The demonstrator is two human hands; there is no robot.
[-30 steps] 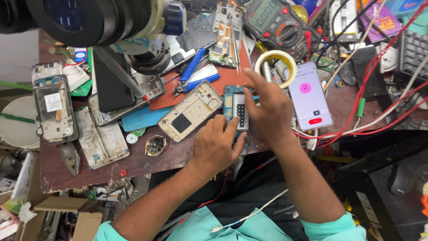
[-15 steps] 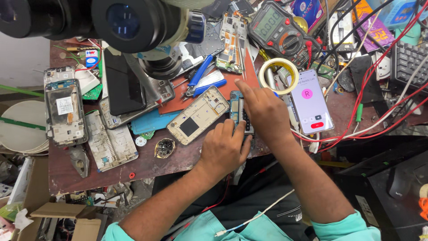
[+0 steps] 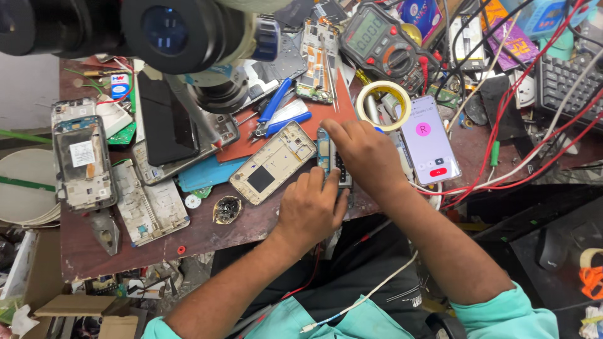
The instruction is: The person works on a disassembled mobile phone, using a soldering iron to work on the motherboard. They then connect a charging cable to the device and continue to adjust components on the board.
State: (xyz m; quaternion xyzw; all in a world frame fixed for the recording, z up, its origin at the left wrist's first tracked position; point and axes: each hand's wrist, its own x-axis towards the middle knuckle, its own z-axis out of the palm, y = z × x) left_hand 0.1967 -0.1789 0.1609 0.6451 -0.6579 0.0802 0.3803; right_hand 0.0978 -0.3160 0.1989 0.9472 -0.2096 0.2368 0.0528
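Both hands, the left hand (image 3: 311, 210) and right hand (image 3: 364, 157), are closing their grip on an opened phone board (image 3: 331, 160) lying mid-bench (image 3: 207, 235), seemingly mid-repair, its gold frame (image 3: 271, 162) lying detached just left.

Tape roll (image 3: 384, 104) behind hands — phone (image 3: 428, 139) right

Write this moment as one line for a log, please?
left hand: steadies small phone board | right hand: fingers press board | nearby: gold phone frame, blue pliers, lit phone, tape roll
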